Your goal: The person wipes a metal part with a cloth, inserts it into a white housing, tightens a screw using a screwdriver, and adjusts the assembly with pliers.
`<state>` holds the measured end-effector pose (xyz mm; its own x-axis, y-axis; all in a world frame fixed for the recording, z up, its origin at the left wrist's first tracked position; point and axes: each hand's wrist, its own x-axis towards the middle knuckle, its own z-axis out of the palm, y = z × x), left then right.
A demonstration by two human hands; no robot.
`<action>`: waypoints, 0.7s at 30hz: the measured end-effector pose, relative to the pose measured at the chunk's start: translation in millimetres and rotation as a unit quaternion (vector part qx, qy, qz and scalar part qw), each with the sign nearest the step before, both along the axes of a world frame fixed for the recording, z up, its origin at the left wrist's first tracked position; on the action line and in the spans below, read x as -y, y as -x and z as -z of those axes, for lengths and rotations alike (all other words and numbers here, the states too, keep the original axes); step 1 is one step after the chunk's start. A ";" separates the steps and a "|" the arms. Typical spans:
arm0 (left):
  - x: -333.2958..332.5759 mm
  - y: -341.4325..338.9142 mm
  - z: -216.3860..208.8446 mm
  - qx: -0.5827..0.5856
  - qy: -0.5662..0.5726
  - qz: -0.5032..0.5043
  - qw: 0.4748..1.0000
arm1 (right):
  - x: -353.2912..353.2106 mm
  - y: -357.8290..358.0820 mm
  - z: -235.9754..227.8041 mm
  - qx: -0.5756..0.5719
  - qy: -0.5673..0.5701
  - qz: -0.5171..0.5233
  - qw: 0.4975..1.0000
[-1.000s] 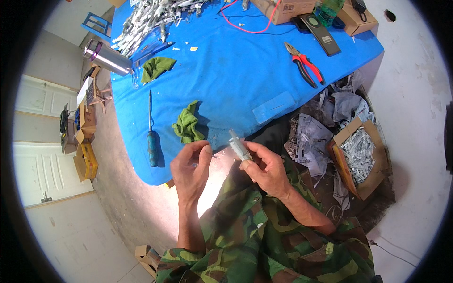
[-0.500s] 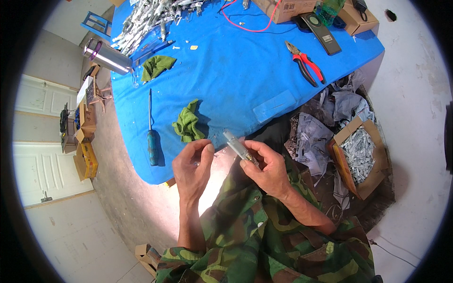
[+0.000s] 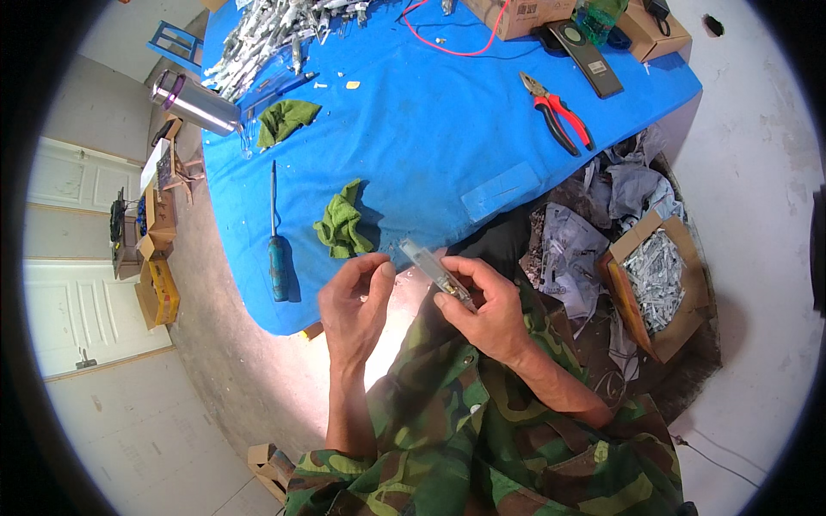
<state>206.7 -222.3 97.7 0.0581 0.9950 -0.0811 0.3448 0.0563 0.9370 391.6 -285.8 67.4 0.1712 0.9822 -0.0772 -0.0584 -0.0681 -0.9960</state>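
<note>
Being pinched near its lower end by the right hand, the clear plastic piece is held beside the blue table's near edge, probably so its far end is left uncovered. The left hand is curled nearby; whether anything is gripped cannot be told.

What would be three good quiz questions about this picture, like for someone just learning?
1. Which hand holds the see-through piece?
2. True or false: the screwdriver lies to the left of the pliers.
3. What colour is the crumpled cloth nearest the left hand? A) red B) green C) white

Key: 1. The right hand. 2. True. 3. B.
</note>
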 end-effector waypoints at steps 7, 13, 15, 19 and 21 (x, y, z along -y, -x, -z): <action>-0.1 1.4 4.7 0.091 0.049 0.000 0.995 | -1.3 0.6 1.8 0.076 -0.067 -0.005 0.995; -0.7 1.6 4.5 0.141 0.076 0.008 0.987 | -2.0 1.1 0.6 0.105 -0.095 0.003 0.990; -0.6 4.2 7.4 0.155 0.075 0.017 0.985 | -2.3 1.0 -0.2 0.114 -0.103 0.004 0.988; -0.4 4.3 8.6 0.169 0.079 0.018 0.982 | -2.0 1.3 1.7 0.128 -0.109 0.008 0.986; -0.4 4.2 8.3 0.174 0.084 0.018 0.981 | -2.3 0.7 1.6 0.141 -0.117 0.008 0.983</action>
<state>202.5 -221.9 89.4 0.1465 0.9661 -0.2125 0.0105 0.2133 0.9769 390.9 -283.5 65.8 0.1695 0.9644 0.2028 0.2227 0.1629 -0.9612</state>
